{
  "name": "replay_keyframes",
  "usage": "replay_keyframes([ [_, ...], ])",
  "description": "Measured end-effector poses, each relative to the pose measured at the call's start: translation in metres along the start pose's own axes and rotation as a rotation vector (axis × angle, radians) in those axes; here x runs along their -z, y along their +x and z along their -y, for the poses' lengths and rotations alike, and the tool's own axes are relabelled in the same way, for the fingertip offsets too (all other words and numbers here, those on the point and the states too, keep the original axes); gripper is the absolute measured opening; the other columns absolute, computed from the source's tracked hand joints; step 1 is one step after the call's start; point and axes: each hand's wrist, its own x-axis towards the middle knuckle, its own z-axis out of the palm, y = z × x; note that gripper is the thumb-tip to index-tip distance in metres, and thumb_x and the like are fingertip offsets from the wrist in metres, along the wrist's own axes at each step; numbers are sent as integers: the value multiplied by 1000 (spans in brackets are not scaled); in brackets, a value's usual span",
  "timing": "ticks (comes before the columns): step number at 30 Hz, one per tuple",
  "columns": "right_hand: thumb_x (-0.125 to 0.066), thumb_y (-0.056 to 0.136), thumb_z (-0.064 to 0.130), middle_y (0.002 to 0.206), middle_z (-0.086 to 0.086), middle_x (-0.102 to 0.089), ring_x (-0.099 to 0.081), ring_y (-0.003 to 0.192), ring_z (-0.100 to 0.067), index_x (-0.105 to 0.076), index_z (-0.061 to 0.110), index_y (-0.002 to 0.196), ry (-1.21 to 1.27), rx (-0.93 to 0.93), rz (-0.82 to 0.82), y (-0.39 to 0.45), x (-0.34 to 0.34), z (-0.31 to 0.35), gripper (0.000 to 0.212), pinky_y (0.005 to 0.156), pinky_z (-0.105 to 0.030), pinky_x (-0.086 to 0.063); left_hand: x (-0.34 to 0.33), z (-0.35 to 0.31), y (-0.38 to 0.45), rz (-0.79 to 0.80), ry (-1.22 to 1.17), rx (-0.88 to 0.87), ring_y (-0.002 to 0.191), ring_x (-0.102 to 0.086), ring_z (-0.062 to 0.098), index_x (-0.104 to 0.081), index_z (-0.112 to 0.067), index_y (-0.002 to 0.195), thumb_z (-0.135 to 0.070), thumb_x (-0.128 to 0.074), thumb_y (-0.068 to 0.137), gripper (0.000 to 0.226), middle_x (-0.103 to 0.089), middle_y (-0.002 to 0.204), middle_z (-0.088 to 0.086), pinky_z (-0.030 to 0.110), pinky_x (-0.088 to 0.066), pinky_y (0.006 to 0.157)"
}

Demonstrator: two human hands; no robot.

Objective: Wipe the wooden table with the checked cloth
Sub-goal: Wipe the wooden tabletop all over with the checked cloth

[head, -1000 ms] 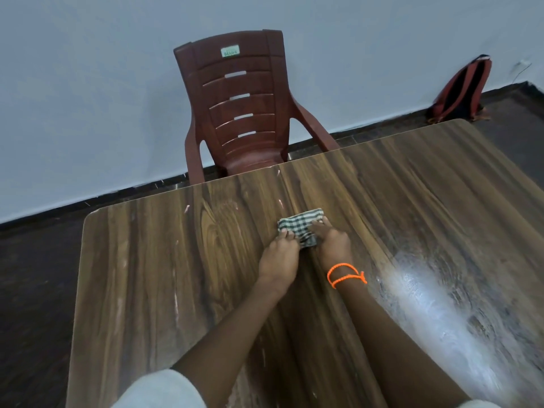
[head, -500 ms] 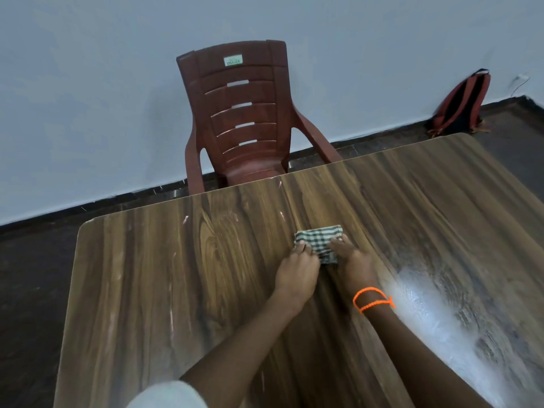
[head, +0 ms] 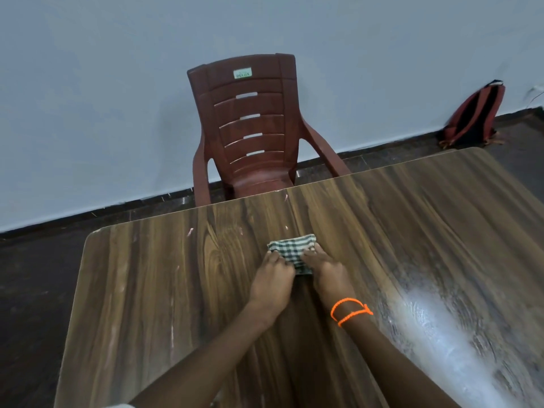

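Observation:
A small folded green-and-white checked cloth (head: 292, 249) lies on the wooden table (head: 182, 290), near the middle of its far half. My left hand (head: 272, 279) has its fingertips pressed on the cloth's near left edge. My right hand (head: 327, 273), with an orange cord around the wrist, presses its fingertips on the cloth's near right edge. Both hands sit side by side and cover the cloth's near part.
A dark red plastic chair (head: 253, 134) stands against the table's far edge, in front of a pale wall. A red and black backpack (head: 474, 116) leans on the wall at the far right. Glare brightens the table's right side (head: 435, 334).
Both hands slid the cloth a little to the right on the table, then back to the left. The camera tilted up, showing more of the chair.

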Motion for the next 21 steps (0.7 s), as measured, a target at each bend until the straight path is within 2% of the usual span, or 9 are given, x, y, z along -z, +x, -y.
replay_keyframes([
  [2, -59, 75, -6, 126, -4, -62, -46, 130, -20, -68, 17, 113, -20, -31, -11, 0, 11, -13, 46, 104, -33, -42, 3, -16, 9, 1, -26, -10, 112, -58, 24, -70, -12, 106, -6, -55, 88, 24, -68, 108, 8, 34, -50, 95],
  [4, -61, 71, -7, 121, -6, -65, -50, 126, -22, -70, 17, 110, -28, -69, -53, 9, 22, -23, 46, 101, -35, -46, 1, -24, 30, -14, -69, -42, 119, -54, 23, -66, -11, 113, -4, -51, 92, 27, -64, 116, 8, 37, -52, 92],
  [7, -62, 69, -3, 116, -5, -69, -63, 110, -23, -71, 21, 101, -34, -141, -115, 39, 30, -26, 41, 87, -36, -54, -2, -19, 67, -46, -113, -59, 127, -47, 23, -58, -9, 127, -5, -45, 98, 32, -55, 132, 5, 40, -53, 93],
  [10, -56, 75, 3, 113, -7, -68, -68, 96, -28, -68, 21, 95, -26, -161, -114, 72, 19, -19, 29, 75, -38, -56, -1, 5, 88, -55, -117, -54, 124, -47, 20, -61, -11, 123, -11, -40, 101, 30, -58, 128, 3, 35, -48, 97],
  [15, -56, 78, -1, 133, -9, -57, -61, 111, -28, -71, 19, 107, 46, -114, -29, 90, -5, 6, 38, 94, -42, -50, -3, 46, 77, 24, -123, 82, 118, -57, 24, -60, -11, 123, -15, -40, 103, 29, -60, 125, 8, 37, -48, 100],
  [19, -54, 81, -7, 128, -7, -62, -48, 128, -22, -68, 14, 113, 43, 38, -19, 59, -15, 6, 40, 102, -35, -45, -11, 51, 47, -26, -71, 4, 128, -46, 18, -57, -13, 128, -18, -39, 104, 31, -56, 133, 3, 31, -42, 107],
  [21, -57, 78, -11, 123, -8, -64, -49, 127, -24, -69, 12, 112, 7, 63, -64, 47, -11, -7, 42, 101, -34, -46, -14, 40, 46, -42, -79, -33, 132, -42, 17, -56, -12, 130, -17, -37, 104, 33, -54, 136, 3, 32, -41, 108],
])
